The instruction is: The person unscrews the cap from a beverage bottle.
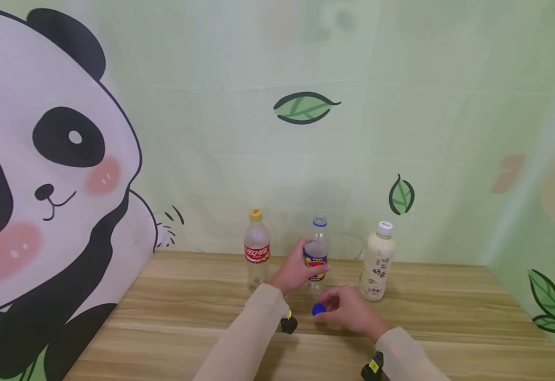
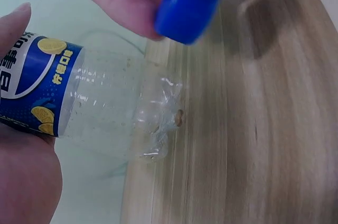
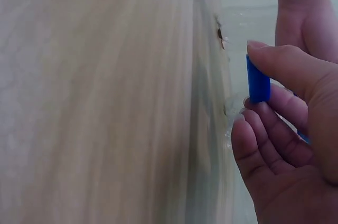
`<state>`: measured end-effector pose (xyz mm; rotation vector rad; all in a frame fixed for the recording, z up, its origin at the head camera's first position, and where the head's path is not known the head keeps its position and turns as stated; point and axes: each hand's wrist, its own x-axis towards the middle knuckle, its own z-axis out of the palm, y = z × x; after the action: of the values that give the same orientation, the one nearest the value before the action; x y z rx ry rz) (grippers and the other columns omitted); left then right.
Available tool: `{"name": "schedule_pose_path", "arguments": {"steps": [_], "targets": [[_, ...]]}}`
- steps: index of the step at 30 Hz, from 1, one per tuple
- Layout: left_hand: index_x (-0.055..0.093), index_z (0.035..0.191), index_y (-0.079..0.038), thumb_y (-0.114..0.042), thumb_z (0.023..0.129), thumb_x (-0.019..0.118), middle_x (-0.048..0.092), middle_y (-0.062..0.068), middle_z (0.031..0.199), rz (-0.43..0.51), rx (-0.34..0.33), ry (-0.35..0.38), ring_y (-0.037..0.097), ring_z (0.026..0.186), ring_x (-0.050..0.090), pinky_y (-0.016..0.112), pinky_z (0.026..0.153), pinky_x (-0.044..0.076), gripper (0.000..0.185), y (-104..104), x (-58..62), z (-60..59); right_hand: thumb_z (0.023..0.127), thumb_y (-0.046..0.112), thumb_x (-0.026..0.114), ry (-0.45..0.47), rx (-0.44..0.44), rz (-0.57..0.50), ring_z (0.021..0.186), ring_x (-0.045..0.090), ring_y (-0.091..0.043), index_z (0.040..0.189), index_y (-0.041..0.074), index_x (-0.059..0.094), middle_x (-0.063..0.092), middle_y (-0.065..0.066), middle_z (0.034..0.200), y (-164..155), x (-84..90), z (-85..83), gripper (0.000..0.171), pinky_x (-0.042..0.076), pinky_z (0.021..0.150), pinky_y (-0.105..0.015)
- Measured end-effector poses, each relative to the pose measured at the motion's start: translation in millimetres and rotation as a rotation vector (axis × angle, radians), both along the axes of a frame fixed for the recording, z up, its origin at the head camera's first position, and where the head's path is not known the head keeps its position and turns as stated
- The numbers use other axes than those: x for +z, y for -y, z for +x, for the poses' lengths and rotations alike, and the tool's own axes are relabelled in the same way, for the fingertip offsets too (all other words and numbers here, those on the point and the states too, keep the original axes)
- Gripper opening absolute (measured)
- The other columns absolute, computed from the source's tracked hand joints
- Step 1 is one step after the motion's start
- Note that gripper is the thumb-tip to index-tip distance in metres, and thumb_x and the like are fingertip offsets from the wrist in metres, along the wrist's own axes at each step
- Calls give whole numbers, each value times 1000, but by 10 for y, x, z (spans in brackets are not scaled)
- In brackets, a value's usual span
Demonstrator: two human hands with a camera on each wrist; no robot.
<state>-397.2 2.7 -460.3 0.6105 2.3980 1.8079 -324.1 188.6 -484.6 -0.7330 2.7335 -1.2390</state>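
In the left wrist view we see a blurred blue cap (image 2: 187, 11), soft shadow (image 2: 259, 26) on the table (image 2: 264, 155) right of it, and glints on the bottle (image 2: 111, 94) below it.

Your left hand (image 1: 293, 273) hides part of the blue-labelled bottle (image 1: 316, 259), whose neck your left wrist view crops; print low on the white-capped bottle (image 1: 376, 267) is too small to read; the table (image 1: 449, 312) has its near edge cropped.

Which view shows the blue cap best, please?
The left wrist view, where the cap is largest, though partly covered. The right wrist view shows it edge-on; the head view, small in the right hand.
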Motion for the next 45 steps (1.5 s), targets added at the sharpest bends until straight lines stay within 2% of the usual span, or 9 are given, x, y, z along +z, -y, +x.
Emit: {"name": "schedule_pose_path", "arguments": {"steps": [8,16,27,36,40,45], "targets": [[39,147,-21,-27,88,83,59,9,136,-2,18,-36,27,122,62,47,106,52,73,-40,-10,-12,77,24,90,-21,-21,44,78,65,-7,95,9,76,75,0,89,84,-42,-1,27,56,69,-23],[38,148,-20,-29,89,82,58,10,139,18,24,-42,28,124,60,49,107,50,75,-53,-5,4,75,19,90,-36,-42,39,75,63,-7,94,5,76,75,-3,86,144,-49,25,28,54,68,-22],[37,150,-18,-29,87,83,57,11,140,7,35,-44,29,126,60,48,109,50,79,-37,-27,-10,75,19,91,-39,-52,77,73,62,-8,91,5,74,73,-2,83,198,-60,5,27,53,66,-23],[37,151,-16,-30,86,84,59,10,139,6,37,-45,27,125,61,47,109,49,81,-30,-59,-10,73,13,91,-36,-52,55,74,63,-14,90,2,73,72,-5,82,216,-72,23,27,52,65,-22],[36,151,-15,-31,86,84,59,9,138,6,44,-54,26,124,61,46,110,50,82,-24,-67,-4,72,13,91,-42,-55,56,74,63,-13,89,2,73,72,-4,81,217,-78,25,28,52,65,-22],[35,150,-12,-26,86,85,57,11,139,66,45,-46,27,127,60,45,110,49,83,-12,-104,4,73,15,91,-42,-59,68,73,62,-9,90,3,73,72,-3,82,215,-88,16,28,53,66,-23]]}}
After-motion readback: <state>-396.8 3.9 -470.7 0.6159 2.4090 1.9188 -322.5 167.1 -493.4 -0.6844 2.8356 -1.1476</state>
